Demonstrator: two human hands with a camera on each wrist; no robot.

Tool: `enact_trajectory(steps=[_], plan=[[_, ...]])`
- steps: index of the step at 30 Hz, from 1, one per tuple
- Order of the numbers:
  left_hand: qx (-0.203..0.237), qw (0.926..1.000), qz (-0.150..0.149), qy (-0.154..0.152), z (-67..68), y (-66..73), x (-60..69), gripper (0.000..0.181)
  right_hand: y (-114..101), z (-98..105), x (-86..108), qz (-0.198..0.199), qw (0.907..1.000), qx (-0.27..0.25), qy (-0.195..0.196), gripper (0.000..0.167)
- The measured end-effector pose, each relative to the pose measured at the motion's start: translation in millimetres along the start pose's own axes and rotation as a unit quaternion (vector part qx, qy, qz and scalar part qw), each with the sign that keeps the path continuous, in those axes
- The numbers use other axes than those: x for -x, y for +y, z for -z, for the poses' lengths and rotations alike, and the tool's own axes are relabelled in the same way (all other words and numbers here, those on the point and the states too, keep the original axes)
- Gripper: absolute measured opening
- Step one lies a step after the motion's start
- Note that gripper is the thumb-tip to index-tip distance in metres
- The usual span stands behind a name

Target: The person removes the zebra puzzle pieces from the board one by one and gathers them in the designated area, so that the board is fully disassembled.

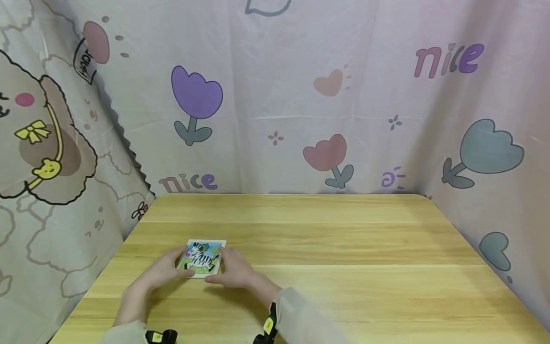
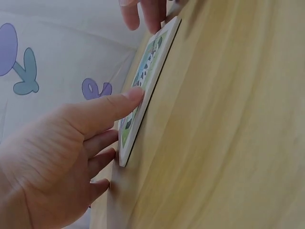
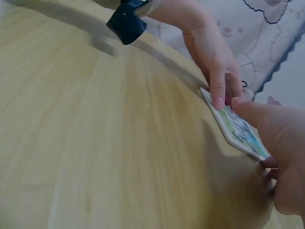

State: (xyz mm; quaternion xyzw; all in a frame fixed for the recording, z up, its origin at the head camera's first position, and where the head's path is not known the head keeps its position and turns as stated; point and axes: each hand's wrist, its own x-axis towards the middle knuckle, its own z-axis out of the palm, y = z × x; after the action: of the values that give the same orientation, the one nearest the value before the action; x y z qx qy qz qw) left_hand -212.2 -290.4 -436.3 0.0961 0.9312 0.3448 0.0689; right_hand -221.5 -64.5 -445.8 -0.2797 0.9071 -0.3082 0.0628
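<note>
A thin, square picture board with a white border and a cartoon zebra on green and blue lies face up on the wooden table, left of the middle. My left hand grips its left side; in the left wrist view the thumb lies over the board's near edge, with the other fingers at the side. On the opposite side my right hand holds the board between thumb and fingers. The right wrist view shows both thumbs on the near border and part of the board covered by the right hand.
The pale wooden table stretches out to the right of the hands. A printed curtain with flowers and lettering hangs behind its back edge and along the sides. Dark wrist cameras sit on both wrists, near the front of the table.
</note>
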Motion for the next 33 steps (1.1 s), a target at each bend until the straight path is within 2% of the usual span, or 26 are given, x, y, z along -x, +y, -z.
enact_trajectory(steps=[7, 15, 23, 33], plan=[[-0.025, 0.9994, -0.022, -0.005, -7.5, 10.7, -6.7, 0.090, 18.8, 9.6, 1.1, 0.004, 0.9972, -0.074, -0.008, 0.073], [-0.038, 0.9981, -0.040, -0.026, -19.3, 29.1, -16.7, 0.092, 43.7, 29.0, 12.9, 0.014, 0.9863, -0.164, -0.009, 0.080], [-0.032, 0.9969, -0.060, -0.039, -36.6, 49.0, -28.4, 0.091, 71.2, 46.6, 30.2, 0.004, 0.9866, -0.163, 0.004, 0.081], [-0.029, 0.9941, -0.090, -0.053, -57.1, 68.5, -39.3, 0.089, 90.4, 67.0, 55.8, -0.002, 0.9865, -0.164, 0.009, 0.078]])
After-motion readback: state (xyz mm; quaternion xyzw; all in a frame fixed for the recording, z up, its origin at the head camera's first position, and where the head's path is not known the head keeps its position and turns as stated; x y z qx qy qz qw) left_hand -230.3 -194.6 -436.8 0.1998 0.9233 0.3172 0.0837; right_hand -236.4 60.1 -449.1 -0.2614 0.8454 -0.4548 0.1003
